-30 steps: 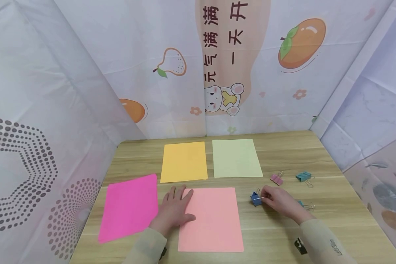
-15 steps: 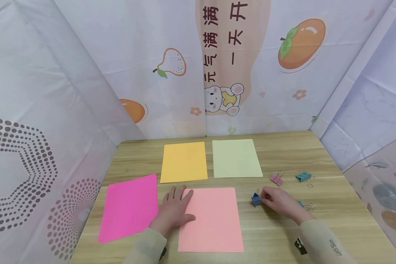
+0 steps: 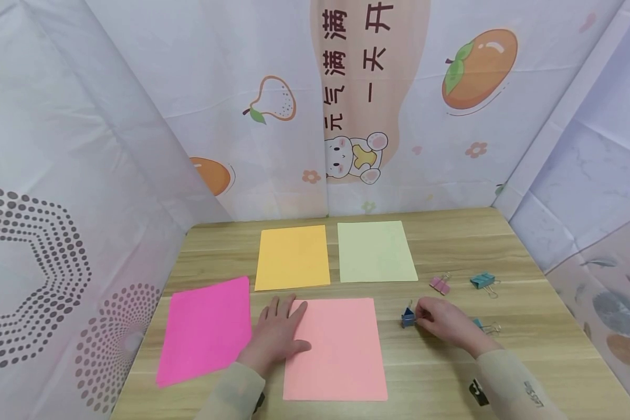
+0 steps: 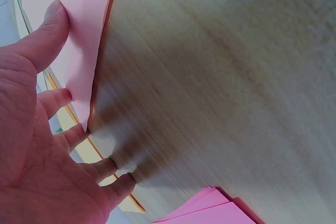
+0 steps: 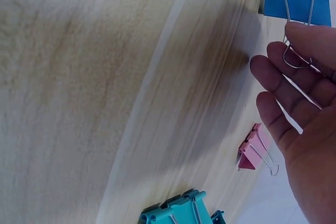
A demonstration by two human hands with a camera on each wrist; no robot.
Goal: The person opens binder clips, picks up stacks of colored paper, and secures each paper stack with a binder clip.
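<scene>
My left hand lies with fingers spread on the upper left edge of a light pink stack of square paper. The left wrist view shows the thumb and some fingertips over the paper, the other fingertips past its edge on the table. At the stack's right, my right hand pinches a blue binder clip by a wire handle between thumb and fingers, close over the table. A pink binder clip lies beyond that hand, and a teal binder clip shows low in the right wrist view.
On the wooden table, an orange-yellow paper square and a pale green one lie at the back. Magenta sheets are at the left. Another teal clip lies at the right. Printed curtains enclose the table.
The blue binder clip has turned a little and shifted slightly right in my right hand's fingers. My left hand stays in place on the light pink paper.
</scene>
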